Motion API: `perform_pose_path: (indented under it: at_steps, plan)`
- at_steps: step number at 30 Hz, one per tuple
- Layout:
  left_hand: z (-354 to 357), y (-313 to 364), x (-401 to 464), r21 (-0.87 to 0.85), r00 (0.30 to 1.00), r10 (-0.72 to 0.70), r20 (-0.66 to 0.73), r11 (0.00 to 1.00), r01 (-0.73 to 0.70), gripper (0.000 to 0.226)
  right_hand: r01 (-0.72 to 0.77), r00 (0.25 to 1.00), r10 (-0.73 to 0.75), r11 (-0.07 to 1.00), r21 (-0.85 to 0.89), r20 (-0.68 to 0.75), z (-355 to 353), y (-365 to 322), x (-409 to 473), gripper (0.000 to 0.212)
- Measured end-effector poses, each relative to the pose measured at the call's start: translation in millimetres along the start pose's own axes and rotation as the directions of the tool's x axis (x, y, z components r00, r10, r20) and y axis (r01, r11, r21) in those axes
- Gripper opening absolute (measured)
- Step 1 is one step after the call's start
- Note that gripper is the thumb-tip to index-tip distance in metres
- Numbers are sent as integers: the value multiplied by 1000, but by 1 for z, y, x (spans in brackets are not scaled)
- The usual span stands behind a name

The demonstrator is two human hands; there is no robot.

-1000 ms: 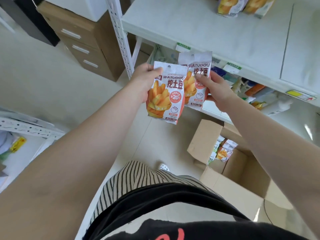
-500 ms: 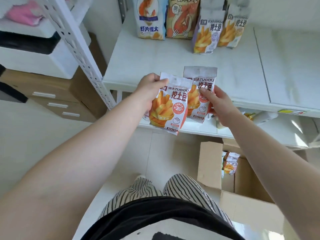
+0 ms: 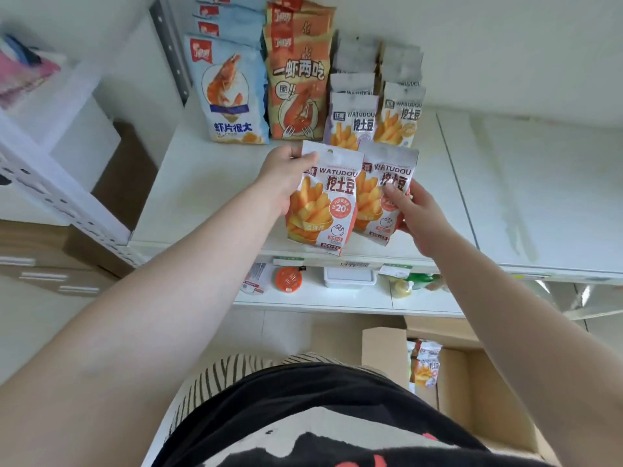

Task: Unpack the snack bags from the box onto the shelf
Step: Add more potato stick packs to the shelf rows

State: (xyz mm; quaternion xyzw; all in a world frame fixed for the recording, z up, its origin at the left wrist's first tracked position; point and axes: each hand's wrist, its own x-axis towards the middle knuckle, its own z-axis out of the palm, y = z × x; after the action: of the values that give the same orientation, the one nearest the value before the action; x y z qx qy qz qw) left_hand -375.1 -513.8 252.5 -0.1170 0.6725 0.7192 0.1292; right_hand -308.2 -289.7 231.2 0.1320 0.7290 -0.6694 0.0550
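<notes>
My left hand (image 3: 281, 178) grips the top left edge of a white and orange fries snack bag (image 3: 322, 210). My right hand (image 3: 416, 214) holds a second identical snack bag (image 3: 379, 190) from its right side, thumb on its front. Both bags hang upright, side by side, over the front part of the white shelf (image 3: 209, 190). At the shelf's back stand two rows of the same fries bags (image 3: 374, 119). The open cardboard box (image 3: 472, 392) sits on the floor at lower right, with more fries bags (image 3: 425, 367) inside.
Blue prawn cracker bags (image 3: 229, 96) and orange prawn bags (image 3: 296, 82) stand at the shelf's back left. The right part of the shelf (image 3: 522, 183) is bare. A lower shelf (image 3: 320, 298) holds small containers and bottles. A perforated white upright (image 3: 67, 203) and brown drawers (image 3: 50, 264) are at left.
Both hands have carried the two bags up and forward, from below the shelf edge to over the shelf surface. The view has tilted up, showing the stocked rows at the back.
</notes>
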Motion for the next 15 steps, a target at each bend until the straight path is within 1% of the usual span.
perform_pose_path:
  at_steps: [2, 4, 6, 7, 9, 11, 13, 15]
  plan:
    - [6, 2, 15, -43, 999, 4, -31, 999, -5, 7, 9, 1000, -9, 1000, -17, 18, -13, 3, 16, 33]
    - [10, 3, 29, -134, 998, 19, -64, 991, -28, 8, 31, 999, -30, 999, -33, 33, -27, 7, 28, 31]
    - [13, 2, 41, -223, 994, 56, -91, 972, -75, 12, 45, 998, -44, 999, -8, 47, -39, 13, 35, 32]
    - [14, 0, 47, -213, 992, 81, -98, 972, -100, 14, 49, 997, -50, 999, 23, 57, -45, 18, 37, 35]
    - [16, -7, 57, -108, 990, 123, -74, 986, -131, 17, 51, 995, -57, 996, 71, 86, -54, 29, 39, 42]
    - [18, -17, 63, -2, 994, 103, -27, 995, -103, 20, 46, 991, -58, 994, 102, 119, -56, 38, 39, 48]
    - [20, -28, 66, 22, 997, 72, 28, 997, -72, 31, 45, 986, -63, 992, 121, 153, -52, 46, 39, 59]
    - [20, -36, 68, 54, 995, 72, 64, 996, -75, 42, 48, 981, -72, 989, 138, 181, -47, 52, 39, 67]
